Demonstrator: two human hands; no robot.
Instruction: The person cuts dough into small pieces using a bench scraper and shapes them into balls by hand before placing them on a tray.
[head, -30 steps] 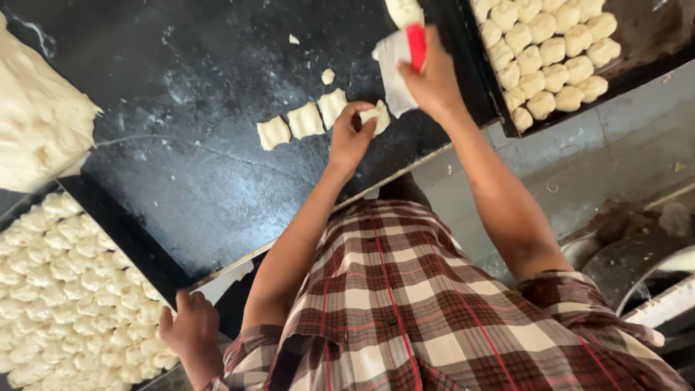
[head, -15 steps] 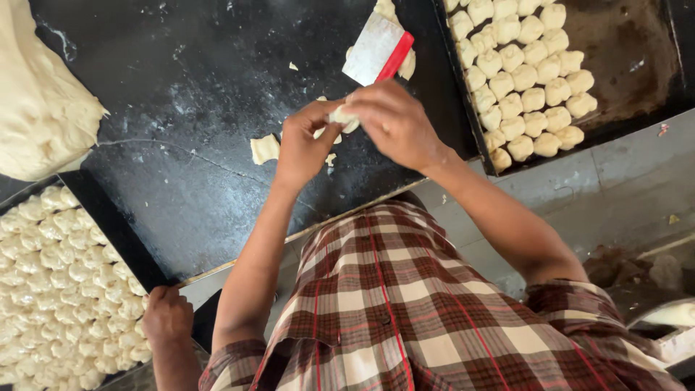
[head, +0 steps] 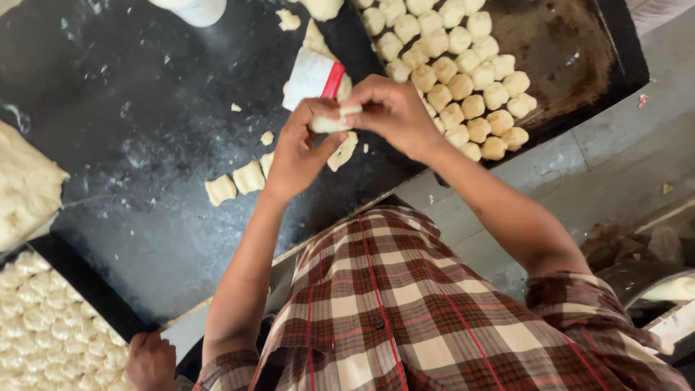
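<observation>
Pinching a small dough piece (head: pixel 334 120) between both sets of fingers, held just above the dark table (head: pixel 145 108), close to the near edge; left hand (head: pixel 300 148) cupped under and around it with thumb and fingertips closed on its left end, right hand (head: pixel 391 112) closed on the right end with the fingers (head: pixel 362 94) curled over the top. Soft and light by the look of it, pale and slightly floury, likely to dent, stretch or stick under pressure, so best taken lightly at the two ends or rolled in the palm rather than squeezed in the middle. Lying right behind the hands, a white dough scraper with a red handle (head: pixel 313 78), resting on a strip of uncut dough (head: pixel 318 43). Spread to the left on the table, a few cut dough squares (head: pixel 235 182) in a loose row, near but apart from the hands. Sitting to the right, a dark baking tray (head: pixel 579 58), partly filled with rows of shaped dough balls (head: pixel 456 80). Lying far left, a large mass of dough (head: pixel 25 185); below it another tray packed with dough balls (head: pixel 43 333), and another person's hand (head: pixel 150 358) at its edge. Showing in the foreground, a checked shirt (head: pixel 405 311)
</observation>
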